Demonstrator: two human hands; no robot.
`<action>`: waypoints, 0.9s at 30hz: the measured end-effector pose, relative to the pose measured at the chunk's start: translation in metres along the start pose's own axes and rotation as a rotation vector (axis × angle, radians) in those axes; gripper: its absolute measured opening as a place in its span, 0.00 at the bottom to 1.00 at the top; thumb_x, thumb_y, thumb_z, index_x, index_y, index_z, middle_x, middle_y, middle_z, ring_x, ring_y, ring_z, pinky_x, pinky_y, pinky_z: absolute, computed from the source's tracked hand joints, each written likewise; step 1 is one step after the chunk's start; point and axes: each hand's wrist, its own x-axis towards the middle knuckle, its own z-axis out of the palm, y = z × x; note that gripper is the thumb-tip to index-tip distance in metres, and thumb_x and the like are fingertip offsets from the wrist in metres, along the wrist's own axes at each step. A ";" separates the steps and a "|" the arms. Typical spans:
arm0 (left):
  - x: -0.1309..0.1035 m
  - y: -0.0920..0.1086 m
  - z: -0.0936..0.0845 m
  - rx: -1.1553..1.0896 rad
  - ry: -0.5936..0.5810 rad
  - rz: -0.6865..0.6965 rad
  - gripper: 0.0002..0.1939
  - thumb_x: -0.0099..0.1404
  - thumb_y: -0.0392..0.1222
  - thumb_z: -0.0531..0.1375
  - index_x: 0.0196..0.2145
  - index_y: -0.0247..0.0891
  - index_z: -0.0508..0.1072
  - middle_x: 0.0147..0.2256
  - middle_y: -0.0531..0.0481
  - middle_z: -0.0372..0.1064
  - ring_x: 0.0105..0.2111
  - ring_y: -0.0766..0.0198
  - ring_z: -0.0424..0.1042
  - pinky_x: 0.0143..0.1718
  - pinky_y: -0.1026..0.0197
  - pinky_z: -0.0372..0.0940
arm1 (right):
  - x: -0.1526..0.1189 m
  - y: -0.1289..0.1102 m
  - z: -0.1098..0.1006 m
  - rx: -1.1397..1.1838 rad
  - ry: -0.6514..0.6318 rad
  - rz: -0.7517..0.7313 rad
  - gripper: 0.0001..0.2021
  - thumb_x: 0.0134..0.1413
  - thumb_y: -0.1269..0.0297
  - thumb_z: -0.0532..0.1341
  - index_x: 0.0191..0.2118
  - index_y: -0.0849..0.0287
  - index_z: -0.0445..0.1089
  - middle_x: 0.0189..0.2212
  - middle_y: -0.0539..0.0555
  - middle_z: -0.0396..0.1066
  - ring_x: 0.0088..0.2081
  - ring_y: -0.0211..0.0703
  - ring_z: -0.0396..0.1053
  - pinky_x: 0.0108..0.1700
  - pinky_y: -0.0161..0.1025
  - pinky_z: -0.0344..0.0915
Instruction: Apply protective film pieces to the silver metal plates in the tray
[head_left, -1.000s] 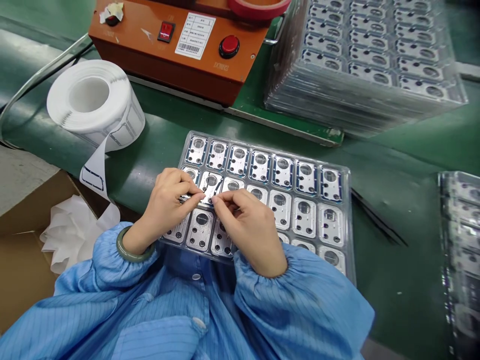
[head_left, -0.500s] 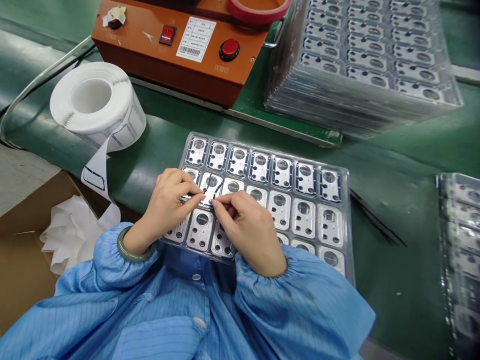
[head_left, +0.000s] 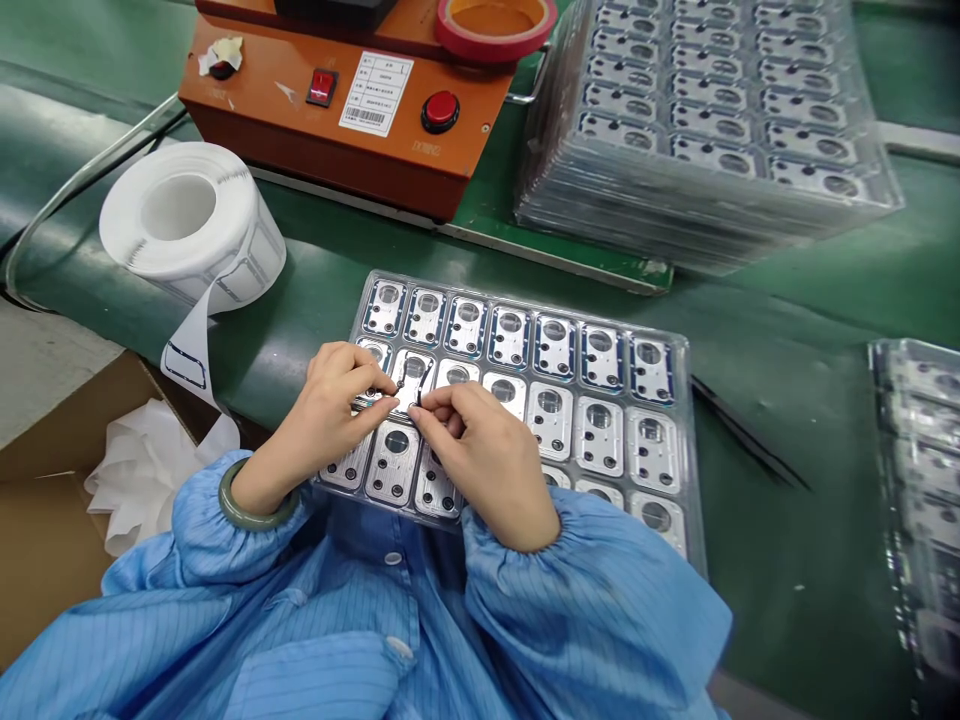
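A thin dark adhesive frame (head_left: 427, 376) is stretched between my two hands, over a silver metal plate (head_left: 412, 366) in the second row of a clear plastic tray (head_left: 696, 480). My left hand (head_left: 330, 402) pinches the frame's left side between thumb and index finger. With its thumb and fingertips, my right hand (head_left: 484, 450) grips the right side close to the plate. Plates in the back row, such as the one at the right end (head_left: 651, 368), carry dark blue frames around their edges. Both hands partly hide the plates beneath.
A white label roll (head_left: 187, 215) stands at left, its strip hanging over a cardboard box (head_left: 45, 520). Black tweezers (head_left: 750, 435) lie right of the tray. Behind are an orange machine (head_left: 322, 140), red tape (head_left: 495, 45) and stacked filled trays (head_left: 600, 200). Another tray (head_left: 919, 480) lies far right.
The whole view has shifted slightly. Both hands keep hold of the frame above the same plate, and its right strand now hangs closer to that plate's edge.
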 end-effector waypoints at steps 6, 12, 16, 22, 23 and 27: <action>0.001 0.001 -0.002 0.016 -0.047 -0.022 0.02 0.63 0.38 0.59 0.35 0.40 0.71 0.37 0.49 0.64 0.44 0.58 0.61 0.49 0.52 0.56 | 0.001 0.001 0.000 -0.025 -0.020 0.008 0.05 0.55 0.63 0.60 0.30 0.56 0.67 0.28 0.48 0.68 0.28 0.38 0.67 0.28 0.35 0.56; 0.004 0.003 -0.001 0.031 -0.078 -0.058 0.02 0.63 0.39 0.58 0.36 0.40 0.69 0.39 0.49 0.63 0.46 0.58 0.60 0.50 0.52 0.55 | 0.004 0.001 -0.001 -0.077 -0.057 0.019 0.05 0.55 0.61 0.59 0.31 0.56 0.67 0.28 0.48 0.68 0.29 0.39 0.67 0.27 0.34 0.56; 0.005 0.003 0.001 0.025 -0.054 -0.066 0.03 0.63 0.39 0.59 0.35 0.40 0.69 0.40 0.49 0.64 0.46 0.58 0.61 0.50 0.53 0.55 | 0.007 0.003 0.000 -0.073 -0.067 0.034 0.06 0.55 0.59 0.57 0.31 0.55 0.67 0.29 0.48 0.69 0.29 0.41 0.68 0.26 0.35 0.56; 0.006 -0.001 0.005 0.003 0.033 -0.036 0.03 0.61 0.41 0.61 0.34 0.40 0.71 0.38 0.50 0.67 0.45 0.60 0.64 0.50 0.55 0.55 | 0.010 0.010 0.002 -0.027 -0.043 0.044 0.12 0.52 0.52 0.54 0.30 0.53 0.68 0.27 0.49 0.70 0.27 0.43 0.69 0.25 0.37 0.58; 0.005 -0.001 0.006 -0.006 0.056 -0.027 0.03 0.61 0.41 0.61 0.33 0.40 0.71 0.37 0.50 0.67 0.45 0.60 0.64 0.49 0.55 0.55 | 0.010 0.011 0.002 -0.011 -0.033 0.039 0.13 0.52 0.51 0.54 0.30 0.53 0.69 0.27 0.49 0.70 0.27 0.43 0.69 0.25 0.37 0.58; 0.005 -0.003 0.009 -0.068 0.130 0.017 0.04 0.60 0.41 0.63 0.31 0.40 0.71 0.37 0.50 0.70 0.45 0.60 0.66 0.50 0.55 0.56 | 0.008 0.013 0.002 0.061 0.001 0.023 0.16 0.51 0.48 0.53 0.31 0.54 0.69 0.24 0.50 0.71 0.25 0.44 0.69 0.25 0.38 0.61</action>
